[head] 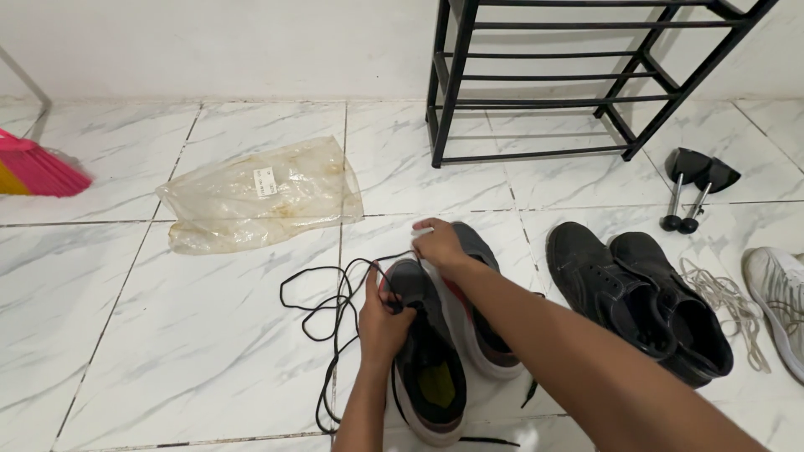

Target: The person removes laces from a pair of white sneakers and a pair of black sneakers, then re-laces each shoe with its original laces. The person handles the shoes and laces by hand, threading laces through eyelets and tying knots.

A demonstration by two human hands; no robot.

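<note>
A grey sneaker (pixel 431 368) with a yellow insole sits on the white tiled floor before me. Its partner (pixel 481 322) lies right beside it. My left hand (pixel 381 322) pinches a black shoelace (pixel 322 305) at the near sneaker's eyelets. The lace trails in loose loops over the tiles to the left. My right hand (pixel 440 245) rests on the toe end of the sneakers, its fingers closed around a bit of the lace.
A pair of black shoes (pixel 641 297) stands to the right, with a beige lace (pixel 729 301) and a white sneaker (pixel 779 289) beyond. Two black shoe trees (pixel 695 180) lie near a black metal rack (pixel 578 75). A crumpled clear plastic bag (pixel 260 197) and a pink broom (pixel 38 172) lie left.
</note>
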